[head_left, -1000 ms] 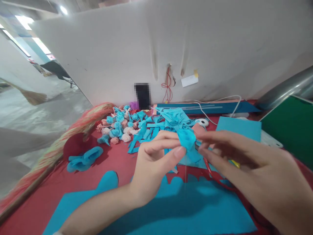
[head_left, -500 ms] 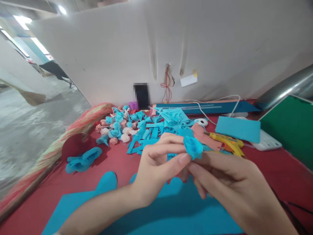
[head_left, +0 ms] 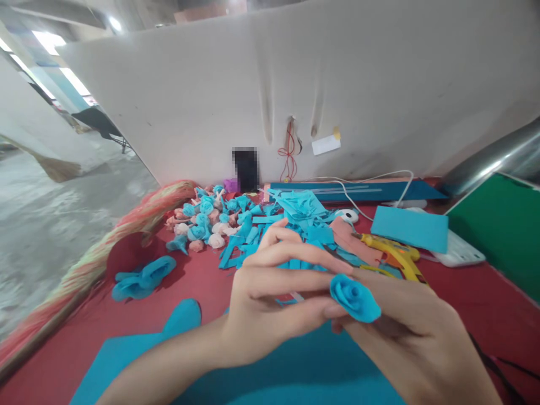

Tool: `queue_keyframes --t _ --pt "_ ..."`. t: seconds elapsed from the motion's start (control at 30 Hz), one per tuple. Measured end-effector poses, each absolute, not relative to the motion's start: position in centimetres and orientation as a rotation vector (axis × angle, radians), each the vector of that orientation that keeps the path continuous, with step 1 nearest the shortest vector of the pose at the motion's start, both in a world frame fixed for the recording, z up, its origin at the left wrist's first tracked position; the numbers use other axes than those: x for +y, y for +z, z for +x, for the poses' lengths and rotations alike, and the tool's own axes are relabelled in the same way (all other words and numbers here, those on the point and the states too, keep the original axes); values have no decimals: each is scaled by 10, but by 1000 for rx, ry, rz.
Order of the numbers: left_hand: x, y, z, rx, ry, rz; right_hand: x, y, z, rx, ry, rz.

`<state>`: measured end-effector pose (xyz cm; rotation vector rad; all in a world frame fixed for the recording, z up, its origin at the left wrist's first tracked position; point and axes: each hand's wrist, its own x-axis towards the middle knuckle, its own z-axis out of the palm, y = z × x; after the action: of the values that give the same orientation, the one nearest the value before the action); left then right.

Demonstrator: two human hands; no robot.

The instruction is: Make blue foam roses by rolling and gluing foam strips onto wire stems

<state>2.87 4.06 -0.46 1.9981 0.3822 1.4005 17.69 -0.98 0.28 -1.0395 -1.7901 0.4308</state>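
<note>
A small blue paper rose (head_left: pixel 355 298), its spiral centre facing me, sits between my two hands above the table. My left hand (head_left: pixel 270 304) pinches its left side with thumb and fingers. Behind the flower, my right hand (head_left: pixel 413 326) is closed around its base; those fingertips are mostly hidden. Under my hands lies a large blue sheet (head_left: pixel 126 360). Beyond them are a heap of blue paper strips (head_left: pixel 301 205) and a pile of finished blue and pink paper roses (head_left: pixel 205 219).
A yellow glue gun (head_left: pixel 396 253) lies at right beside a blue paper block (head_left: pixel 409 228) and a green board (head_left: pixel 498 225). Loose blue petals (head_left: pixel 143 278) rest at left on the red table (head_left: pixel 219 292). A pink-and-cream fibre bundle (head_left: pixel 122 236) runs along the left edge.
The rose has moved down and right with both hands, and its spiral centre has turned toward me. My left fingers have stretched out farther over it. The view has shifted slightly.
</note>
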Motion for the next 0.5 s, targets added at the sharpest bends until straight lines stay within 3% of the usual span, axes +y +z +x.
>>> queue_keyframes --t 0.17,0.5 --pt "42 -3 25 365 1410 2170 -10 1 181 -1836 547 -980" --pt "44 -8 23 337 1368 2148 -9 0 178 -1822 413 -1018"
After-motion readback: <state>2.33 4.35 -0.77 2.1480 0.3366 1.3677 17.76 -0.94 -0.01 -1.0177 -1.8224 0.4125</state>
